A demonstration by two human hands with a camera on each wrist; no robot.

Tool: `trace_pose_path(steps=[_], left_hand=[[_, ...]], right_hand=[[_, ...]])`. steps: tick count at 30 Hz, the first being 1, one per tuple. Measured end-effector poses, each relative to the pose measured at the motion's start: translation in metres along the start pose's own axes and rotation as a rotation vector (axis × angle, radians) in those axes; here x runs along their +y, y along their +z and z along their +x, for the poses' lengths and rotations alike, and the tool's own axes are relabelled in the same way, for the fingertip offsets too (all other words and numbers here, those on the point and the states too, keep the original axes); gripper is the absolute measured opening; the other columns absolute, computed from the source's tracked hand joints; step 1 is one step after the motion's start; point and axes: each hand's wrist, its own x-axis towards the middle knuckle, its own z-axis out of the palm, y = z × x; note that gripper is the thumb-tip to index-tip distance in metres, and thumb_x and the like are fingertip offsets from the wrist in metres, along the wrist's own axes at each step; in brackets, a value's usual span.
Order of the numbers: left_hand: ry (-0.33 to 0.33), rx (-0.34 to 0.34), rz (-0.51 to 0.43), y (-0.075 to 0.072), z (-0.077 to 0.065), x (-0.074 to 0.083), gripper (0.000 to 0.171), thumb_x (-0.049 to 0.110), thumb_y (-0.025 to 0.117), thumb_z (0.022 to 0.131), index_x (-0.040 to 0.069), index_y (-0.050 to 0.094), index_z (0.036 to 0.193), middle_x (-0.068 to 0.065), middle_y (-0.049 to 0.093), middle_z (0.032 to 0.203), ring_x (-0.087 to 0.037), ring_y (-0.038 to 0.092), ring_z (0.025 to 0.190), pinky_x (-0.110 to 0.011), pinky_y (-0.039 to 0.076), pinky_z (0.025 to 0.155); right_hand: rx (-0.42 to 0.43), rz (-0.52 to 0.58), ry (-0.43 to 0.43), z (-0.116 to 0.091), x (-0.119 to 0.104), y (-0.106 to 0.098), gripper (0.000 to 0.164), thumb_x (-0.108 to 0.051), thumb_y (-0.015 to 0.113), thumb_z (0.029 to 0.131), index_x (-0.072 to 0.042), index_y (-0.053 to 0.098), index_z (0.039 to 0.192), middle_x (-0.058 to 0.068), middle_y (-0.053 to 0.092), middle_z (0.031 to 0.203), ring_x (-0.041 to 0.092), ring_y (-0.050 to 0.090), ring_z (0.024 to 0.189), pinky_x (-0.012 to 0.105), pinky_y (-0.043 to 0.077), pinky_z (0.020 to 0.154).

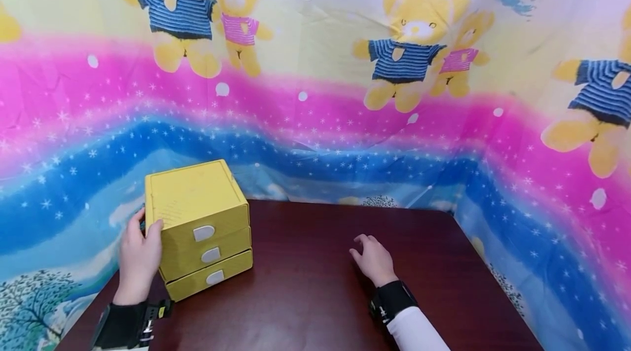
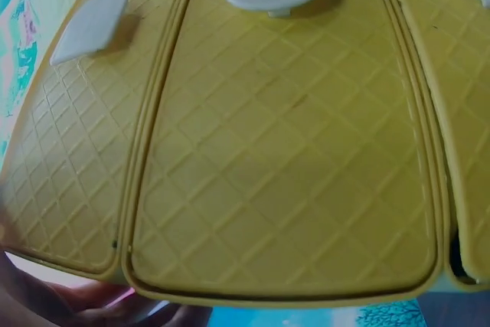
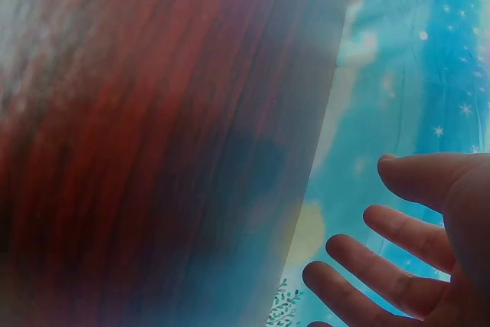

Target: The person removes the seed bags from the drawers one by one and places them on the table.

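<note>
A yellow three-drawer storage box (image 1: 197, 192) stands on the left part of the dark table, each drawer front bearing a white pull tab (image 1: 211, 254). Its lowest drawer (image 1: 209, 275) juts out slightly at the front. My left hand (image 1: 140, 258) holds the box by its left side, thumb at the upper front corner and fingers along the side wall. Close up in the left wrist view are the lattice-patterned drawer fronts (image 2: 283, 151), with some fingers partly hidden behind the edge. My right hand (image 1: 376, 260) is over the table to the right, fingers loosely bent, holding nothing.
The dark reddish-brown table (image 1: 305, 285) extends right of the box. A patterned cloth (image 1: 315, 110) with bears and snowflakes hangs behind the table and along both sides. Black bands (image 1: 391, 301) circle both wrists.
</note>
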Motion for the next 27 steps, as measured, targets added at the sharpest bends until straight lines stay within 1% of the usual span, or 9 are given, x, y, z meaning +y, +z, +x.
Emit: trace_pose_path(steps=[3,9,15,20,23,27], left_hand=[[0.016,-0.003,-0.014,0.000,-0.001,-0.001,0.067,0.039,0.034,0.109,0.008,0.012,0.164,-0.026,0.020,0.165,-0.052,0.039,0.135,-0.062,0.039,0.094],[0.053,-0.002,0.004,0.001,-0.002,-0.002,0.064,0.038,0.034,0.110,0.009,0.016,0.164,-0.028,0.024,0.163,-0.054,0.037,0.135,-0.065,0.038,0.096],[0.083,-0.017,0.006,0.006,0.001,0.000,0.063,0.038,0.034,0.110,0.012,0.018,0.164,-0.028,0.026,0.163,-0.053,0.038,0.136,-0.066,0.037,0.097],[0.130,-0.047,-0.012,0.014,0.002,0.000,0.062,0.037,0.033,0.110,0.009,0.017,0.164,-0.029,0.027,0.162,-0.051,0.039,0.135,-0.062,0.038,0.096],[0.163,-0.059,-0.022,0.022,0.003,0.002,0.062,0.037,0.033,0.110,0.008,0.018,0.164,-0.029,0.029,0.161,-0.050,0.040,0.136,-0.061,0.039,0.098],[0.180,-0.079,-0.026,0.034,0.005,0.007,0.063,0.037,0.035,0.110,0.007,0.019,0.163,-0.027,0.027,0.162,-0.049,0.039,0.138,-0.062,0.039,0.101]], right_hand=[[0.001,0.000,0.005,0.001,0.000,0.000,0.033,-0.025,0.077,0.093,-0.007,0.070,0.119,0.011,0.068,0.108,0.025,0.068,0.091,0.042,0.057,0.077],[0.001,0.001,0.013,0.002,0.002,0.002,0.033,-0.025,0.077,0.093,-0.008,0.070,0.119,0.012,0.069,0.109,0.025,0.068,0.092,0.042,0.058,0.078],[-0.003,0.005,0.019,0.001,0.003,0.004,0.033,-0.025,0.076,0.093,-0.007,0.069,0.120,0.011,0.069,0.109,0.025,0.068,0.093,0.043,0.058,0.078],[0.000,-0.001,0.011,0.000,0.004,0.007,0.032,-0.025,0.077,0.092,-0.008,0.070,0.118,0.009,0.068,0.106,0.025,0.068,0.091,0.042,0.057,0.076],[0.004,0.008,0.014,-0.001,0.003,0.008,0.032,-0.025,0.077,0.092,-0.009,0.070,0.118,0.009,0.068,0.106,0.024,0.068,0.091,0.042,0.057,0.077],[0.005,0.015,0.024,-0.001,0.002,0.007,0.032,-0.026,0.077,0.093,-0.010,0.070,0.119,0.009,0.068,0.107,0.024,0.068,0.092,0.042,0.057,0.079]])
